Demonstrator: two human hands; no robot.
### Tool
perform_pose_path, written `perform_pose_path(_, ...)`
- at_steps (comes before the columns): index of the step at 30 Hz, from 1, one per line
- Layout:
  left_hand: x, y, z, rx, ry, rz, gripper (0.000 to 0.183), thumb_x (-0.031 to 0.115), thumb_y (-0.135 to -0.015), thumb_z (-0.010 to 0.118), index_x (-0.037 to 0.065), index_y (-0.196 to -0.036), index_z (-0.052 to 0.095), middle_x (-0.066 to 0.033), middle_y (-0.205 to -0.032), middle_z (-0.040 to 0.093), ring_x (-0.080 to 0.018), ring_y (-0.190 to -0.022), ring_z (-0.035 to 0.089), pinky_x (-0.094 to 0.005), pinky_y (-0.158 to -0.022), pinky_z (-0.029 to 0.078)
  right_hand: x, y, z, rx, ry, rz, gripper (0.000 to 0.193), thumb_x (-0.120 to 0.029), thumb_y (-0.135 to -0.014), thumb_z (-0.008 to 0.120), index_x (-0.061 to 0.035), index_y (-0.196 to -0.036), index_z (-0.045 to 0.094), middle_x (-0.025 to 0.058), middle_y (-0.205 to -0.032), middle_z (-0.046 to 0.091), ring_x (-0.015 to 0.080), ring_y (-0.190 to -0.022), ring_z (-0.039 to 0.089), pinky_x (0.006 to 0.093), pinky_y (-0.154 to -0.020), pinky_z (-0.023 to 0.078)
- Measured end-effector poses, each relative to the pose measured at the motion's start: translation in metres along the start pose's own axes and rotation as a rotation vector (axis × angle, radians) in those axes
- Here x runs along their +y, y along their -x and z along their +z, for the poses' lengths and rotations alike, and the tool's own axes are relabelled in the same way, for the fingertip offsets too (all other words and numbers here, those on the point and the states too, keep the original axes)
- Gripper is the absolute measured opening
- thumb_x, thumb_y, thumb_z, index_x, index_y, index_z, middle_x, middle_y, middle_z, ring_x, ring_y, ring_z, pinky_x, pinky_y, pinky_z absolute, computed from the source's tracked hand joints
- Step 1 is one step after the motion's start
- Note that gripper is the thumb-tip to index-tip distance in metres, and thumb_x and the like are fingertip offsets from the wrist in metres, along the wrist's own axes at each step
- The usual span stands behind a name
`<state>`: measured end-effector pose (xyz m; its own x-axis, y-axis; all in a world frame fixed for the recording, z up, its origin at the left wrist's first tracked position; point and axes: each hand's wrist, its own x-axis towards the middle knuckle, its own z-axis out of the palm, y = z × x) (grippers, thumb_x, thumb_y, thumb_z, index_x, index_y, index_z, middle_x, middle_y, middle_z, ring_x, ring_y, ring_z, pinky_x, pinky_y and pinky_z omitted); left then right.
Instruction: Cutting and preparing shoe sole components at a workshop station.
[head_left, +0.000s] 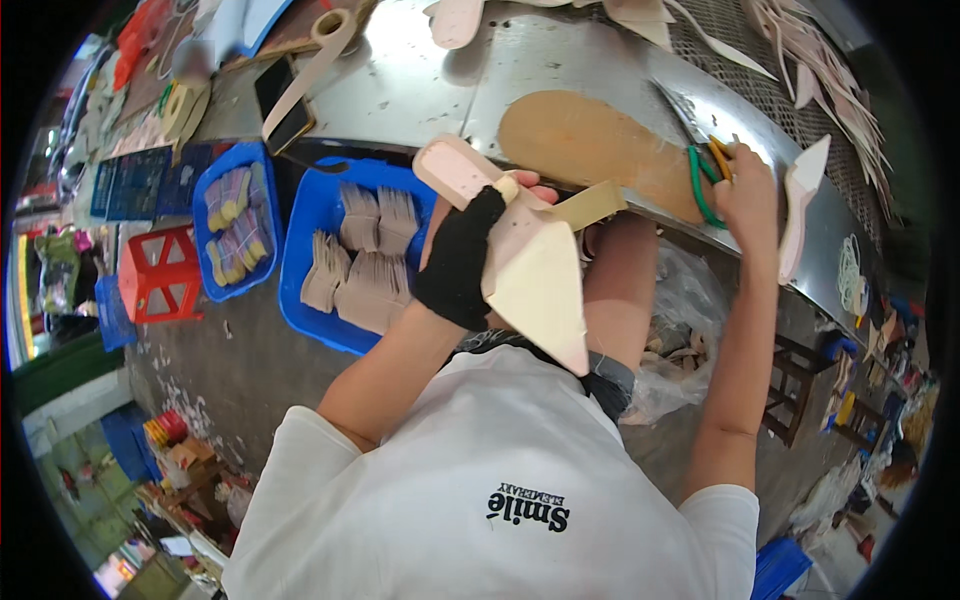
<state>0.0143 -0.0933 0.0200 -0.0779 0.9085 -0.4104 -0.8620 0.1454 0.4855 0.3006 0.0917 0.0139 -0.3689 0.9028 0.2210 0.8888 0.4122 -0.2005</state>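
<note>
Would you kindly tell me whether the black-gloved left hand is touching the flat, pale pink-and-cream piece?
Touching: the head view shows the left hand gripping the pink-and-cream piece, its bare thumb tip lying on the upper face.

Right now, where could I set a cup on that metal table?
The metal table is bare, but for small specks, between the tape roll and the brown sole-shaped board, nearer than the pale insole at the far edge. The right end is crowded: scissors at the right hand, a pale pointed piece beside it, and strips heaped on the mesh.
</note>
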Motion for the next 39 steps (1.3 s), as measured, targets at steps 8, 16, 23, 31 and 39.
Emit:
perform_pose_path(8,-0.002,0.013,-0.019,0.017,0.101,0.026,0.028,0.022,-0.089,0.061,0.003,-0.107,0.053,-0.0143,-0.102,0.062,-0.0231,-0.093,0.062,-0.0375,-0.079,0.055,-0.008,0.016,0.002,0.029,-0.005,0.066,0.037,-0.012,-0.072,0.062,0.0037,-0.106,0.055,0.0163,-0.092,0.059,0.0263,-0.085,0.060,0.0363,-0.075,0.047)
perform_pose_path(16,0.003,0.028,-0.024,0.100,0.075,-0.047,0.037,0.035,-0.090,0.060,0.009,-0.116,0.053,-0.0063,-0.098,0.060,-0.0171,-0.077,0.062,-0.0258,-0.056,0.053,-0.115,0.145,-0.019,-0.379,-1.046,0.163,0.037,-0.009,-0.072,0.069,-0.0015,-0.105,0.052,0.0005,-0.091,0.054,0.0102,-0.078,0.049,0.0257,-0.067,0.042)
perform_pose_path(23,-0.013,0.023,-0.035,0.157,0.103,-0.069,0.037,0.036,-0.091,0.059,0.010,-0.116,0.053,-0.0078,-0.092,0.060,-0.0186,-0.072,0.061,-0.0260,-0.054,0.052,-0.141,0.180,0.012,-0.342,-1.025,0.222,0.045,-0.017,-0.064,0.084,-0.0013,-0.094,0.054,0.0008,-0.074,0.052,0.0100,-0.063,0.048,0.0233,-0.059,0.040)
perform_pose_path(31,-0.022,0.012,-0.046,0.078,-0.026,0.018,0.030,0.029,-0.091,0.059,0.005,-0.107,0.051,-0.0146,-0.097,0.063,-0.0251,-0.089,0.064,-0.0385,-0.076,0.055,-0.130,0.190,0.009,-0.425,-1.080,0.338,0.041,-0.015,-0.065,0.083,-0.0033,-0.092,0.055,-0.0012,-0.072,0.054,0.0058,-0.065,0.049,0.0210,-0.059,0.040)
perform_pose_path(39,-0.004,0.005,-0.008,-0.089,-0.358,0.135,0.044,0.040,-0.091,0.056,0.003,-0.115,0.047,-0.0182,-0.101,0.063,-0.0261,-0.088,0.064,-0.0390,-0.076,0.055,-0.066,0.092,-0.021,-0.138,-0.284,0.333,0.031,-0.021,-0.076,0.074,-0.0019,-0.095,0.058,0.0025,-0.070,0.055,0.0124,-0.062,0.050,0.0267,-0.059,0.042)
